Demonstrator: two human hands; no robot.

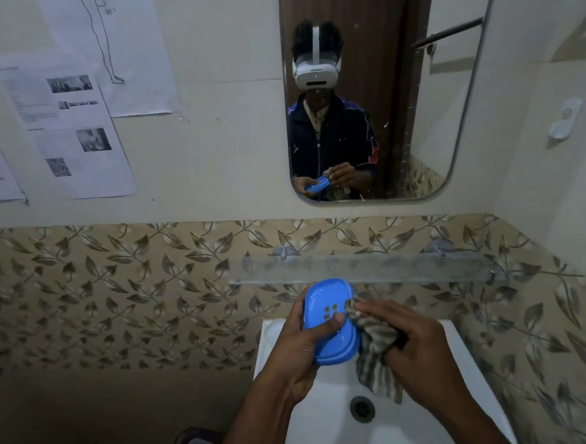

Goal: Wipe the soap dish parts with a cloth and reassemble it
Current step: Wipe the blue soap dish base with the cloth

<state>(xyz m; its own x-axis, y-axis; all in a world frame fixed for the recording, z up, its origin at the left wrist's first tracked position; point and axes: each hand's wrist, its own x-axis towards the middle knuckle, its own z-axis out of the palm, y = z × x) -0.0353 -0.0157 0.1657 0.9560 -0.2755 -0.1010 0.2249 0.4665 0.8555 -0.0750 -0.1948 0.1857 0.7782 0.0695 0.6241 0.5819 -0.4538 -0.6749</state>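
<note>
The blue soap dish (328,322) is held tilted above the white sink (472,375), the left hand (302,344) in a firm grip around its near-left edge, thumb by the drain holes. The right hand (412,345) grips a striped cloth (374,347) bunched against the dish's right rim. A glass shelf (363,269) runs just beyond the dish, with open basin below.
</note>
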